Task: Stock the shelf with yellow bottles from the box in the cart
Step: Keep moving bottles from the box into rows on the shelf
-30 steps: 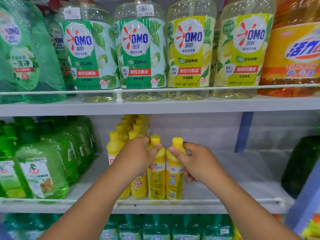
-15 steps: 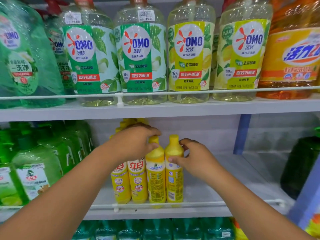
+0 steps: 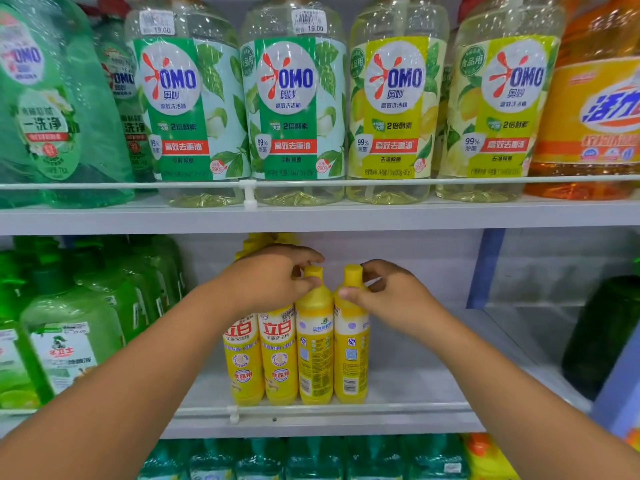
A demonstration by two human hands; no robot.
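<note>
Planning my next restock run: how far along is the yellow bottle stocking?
Done: yellow bottles stand in rows at the shelf front. In hand: left hand and right hand each pinch a front bottle's neck. Left: bare shelf to the right; the cart's box isn't visible.

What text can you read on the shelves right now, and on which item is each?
"OMO", "99%": green-label bottles and yellow-label bottles, upper shelf.
"19.00": price stickers on the two green-label bottles.
"立白": two left yellow bottles, front row.
"一洗净": green jug, upper left.
Back labels of the two bottles under the left hand and right hand: too small.
Orange jug characters: cut off.
</note>
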